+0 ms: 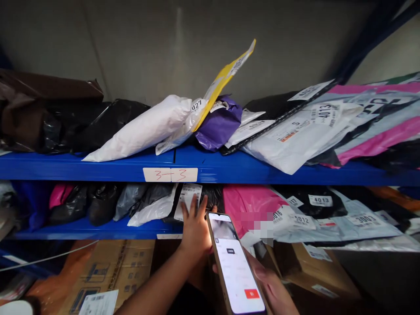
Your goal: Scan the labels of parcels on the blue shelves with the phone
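Note:
My left hand (196, 227) reaches to the lower shelf, fingers spread, at a black parcel (210, 194) and beside a white barcode label (190, 197). Its fingertips appear to touch the packaging; I cannot tell how firmly. In my right hand (267, 280) is a smartphone (238, 267), tilted, its lit screen towards me. A small camera picture fills the top of the screen, and a red button shows near the bottom. Just right of the phone's top lies a pink parcel (246, 203).
A blue upper shelf (98, 164) marked by a "3-3" label (170, 175) runs above my hands. White (144, 124), purple (219, 124) and grey mailer bags (295, 140) lie on it, some overhanging its edge. Cardboard boxes (134, 271) stand below the lower shelf.

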`<state>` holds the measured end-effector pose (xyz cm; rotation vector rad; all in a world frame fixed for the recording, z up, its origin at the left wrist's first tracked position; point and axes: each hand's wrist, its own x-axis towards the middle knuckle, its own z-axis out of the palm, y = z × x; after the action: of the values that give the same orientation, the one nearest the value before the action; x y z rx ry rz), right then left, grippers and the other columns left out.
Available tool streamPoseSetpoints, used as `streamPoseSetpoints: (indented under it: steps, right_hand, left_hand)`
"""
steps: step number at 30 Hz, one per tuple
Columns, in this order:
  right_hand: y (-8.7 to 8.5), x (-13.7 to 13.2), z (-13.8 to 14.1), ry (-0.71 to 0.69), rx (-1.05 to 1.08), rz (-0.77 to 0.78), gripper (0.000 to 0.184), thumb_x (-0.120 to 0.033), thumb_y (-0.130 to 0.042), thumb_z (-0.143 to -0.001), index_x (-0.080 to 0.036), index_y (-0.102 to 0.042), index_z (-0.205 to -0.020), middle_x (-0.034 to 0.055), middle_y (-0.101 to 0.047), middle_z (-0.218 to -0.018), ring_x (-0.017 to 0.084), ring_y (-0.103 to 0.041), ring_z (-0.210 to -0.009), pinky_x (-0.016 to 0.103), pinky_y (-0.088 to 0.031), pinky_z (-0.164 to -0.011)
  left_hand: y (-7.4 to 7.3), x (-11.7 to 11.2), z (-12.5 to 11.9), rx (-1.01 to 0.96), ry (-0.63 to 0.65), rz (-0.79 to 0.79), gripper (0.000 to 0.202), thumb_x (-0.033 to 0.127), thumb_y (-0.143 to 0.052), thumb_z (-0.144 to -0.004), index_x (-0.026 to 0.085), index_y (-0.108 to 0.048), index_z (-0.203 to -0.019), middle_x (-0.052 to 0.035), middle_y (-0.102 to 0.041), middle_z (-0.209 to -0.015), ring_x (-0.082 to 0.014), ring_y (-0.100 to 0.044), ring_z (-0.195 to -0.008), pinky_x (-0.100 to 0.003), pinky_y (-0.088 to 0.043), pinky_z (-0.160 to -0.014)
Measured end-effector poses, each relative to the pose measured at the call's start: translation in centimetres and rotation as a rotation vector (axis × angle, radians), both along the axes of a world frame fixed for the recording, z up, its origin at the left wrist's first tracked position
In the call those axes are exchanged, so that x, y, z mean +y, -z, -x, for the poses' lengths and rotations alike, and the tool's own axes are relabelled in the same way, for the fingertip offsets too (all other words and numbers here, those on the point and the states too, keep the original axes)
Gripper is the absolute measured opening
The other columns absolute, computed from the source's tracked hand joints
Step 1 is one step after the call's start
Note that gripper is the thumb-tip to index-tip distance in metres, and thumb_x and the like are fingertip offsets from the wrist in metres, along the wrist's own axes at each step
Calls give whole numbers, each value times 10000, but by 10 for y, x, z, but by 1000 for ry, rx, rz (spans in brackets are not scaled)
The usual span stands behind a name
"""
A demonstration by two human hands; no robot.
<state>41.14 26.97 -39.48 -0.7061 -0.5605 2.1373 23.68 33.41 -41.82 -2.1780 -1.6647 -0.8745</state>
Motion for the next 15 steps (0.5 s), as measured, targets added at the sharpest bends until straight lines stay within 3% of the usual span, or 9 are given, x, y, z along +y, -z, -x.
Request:
streamPoseSetpoints:
  steps: [2, 4, 7, 9, 11, 13, 15]
  right_hand:
    - [0, -2, 1, -36, 21, -16, 438, -384, -662, -700, -321, -677, -1133, 98, -714, -1172, 340, -649, -1111, 523, -429, -1022]
    - [-1, -2, 4, -34, 41, -42, 468, -421, -644, -686, -329, -665, -1145, 79, -688, -1224, 349, -609, -1171, 540, -412, -1036]
    - [-10, -2, 16, 7, 29, -110, 528, -489, -619, -665, -319, -636, -1165, 81, -684, -1217, 377, -610, -1151, 589, -422, -991]
    - [-18, -3, 25, -17, 23, -151, 552, -488, -619, -670, -316, -603, -1195, 82, -690, -1197, 372, -635, -1106, 580, -424, -976]
    - [-25, -5, 33, -67, 44, -172, 560, -435, -632, -682, -304, -575, -1224, 82, -691, -1194, 355, -653, -1076, 545, -423, -978]
    - [-27, -8, 39, -104, 94, -194, 577, -377, -645, -669, -282, -567, -1233, 89, -693, -1188, 351, -669, -1042, 519, -441, -951]
    - [-23, -10, 44, -116, 148, -205, 576, -336, -629, -680, -265, -561, -1247, 93, -695, -1179, 345, -680, -1018, 497, -460, -921]
  left_hand:
    - [-1, -12, 4, -10, -11, 53, 652, 486, -575, -817, 306, -420, -1425, -104, -209, -1573, -472, -101, -1424, -762, -172, -1052]
    - [4, -22, 5, -5, -14, 72, 645, 487, -581, -813, 276, -452, -1408, -135, -124, -1589, -481, -51, -1426, -751, -190, -1052]
    - [14, -24, 8, -95, -195, 35, 506, 348, -552, -857, 284, -513, -1358, -162, -153, -1576, -502, -92, -1412, -768, -244, -998]
    - [15, -16, 18, -244, -302, 27, 597, 251, -568, -839, 284, -430, -1420, -193, -187, -1558, -489, -188, -1396, -726, -300, -998]
    - [9, -6, 34, -412, -237, 81, 693, 185, -594, -796, 274, -381, -1449, -189, -257, -1531, -425, -323, -1362, -615, -359, -1041]
    - [0, 4, 48, -606, -88, 174, 671, 169, -620, -761, 306, -457, -1398, -113, -356, -1497, -354, -405, -1328, -517, -374, -1080]
    - [-10, 11, 55, -973, 24, 288, 610, 187, -699, -711, 321, -566, -1292, -53, -403, -1474, -321, -386, -1345, -454, -350, -1118]
